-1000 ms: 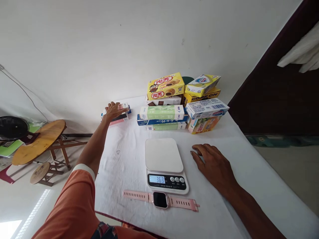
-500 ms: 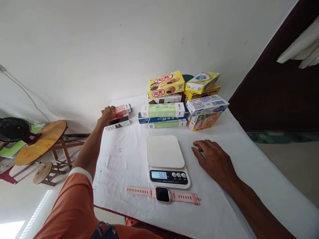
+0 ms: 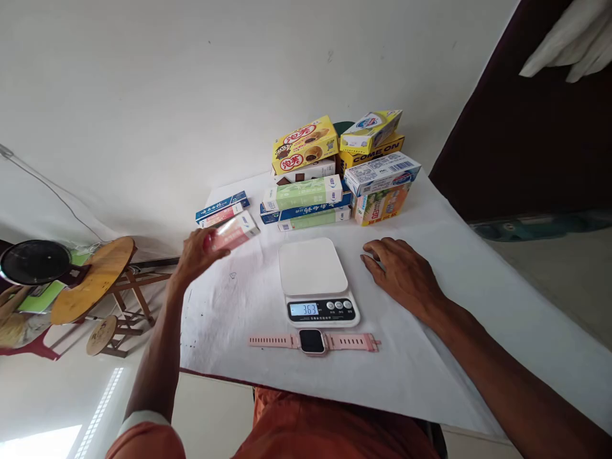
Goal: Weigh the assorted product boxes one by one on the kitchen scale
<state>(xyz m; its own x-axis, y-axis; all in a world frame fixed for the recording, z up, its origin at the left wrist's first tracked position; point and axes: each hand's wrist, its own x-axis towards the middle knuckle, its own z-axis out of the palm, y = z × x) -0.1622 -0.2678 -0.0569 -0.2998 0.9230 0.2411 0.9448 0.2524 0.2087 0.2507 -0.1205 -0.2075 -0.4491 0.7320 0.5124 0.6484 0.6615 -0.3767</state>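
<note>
My left hand (image 3: 194, 259) is closed around one end of a slim pink-and-white box (image 3: 234, 232), tilted up at the left of the table. Just behind it lie a blue box (image 3: 222, 205) and another pink box (image 3: 224, 215). My right hand (image 3: 401, 271) rests on the white tablecloth, fingers loosely bent and thumb apart, holding nothing. Between the hands stands a white kitchen scale (image 3: 313, 268) with nothing on its plate; its lit display (image 3: 305, 309) seems to read 363. A pink-strapped smartwatch (image 3: 312, 342) lies stretched out in front of the scale.
Behind the scale are stacked green-and-white boxes (image 3: 303, 191), a yellow puff-snack box (image 3: 305, 145), a yellow-and-white box (image 3: 370, 131) and a blue-and-white box (image 3: 382, 172). A wall runs along the back. Beside the table, a wooden folding table (image 3: 100, 274) bears a black pan (image 3: 36, 261).
My left hand has lifted the pink-and-white box off the left pile and drawn it nearer. My right hand remains beside the scale. The view has shifted slightly.
</note>
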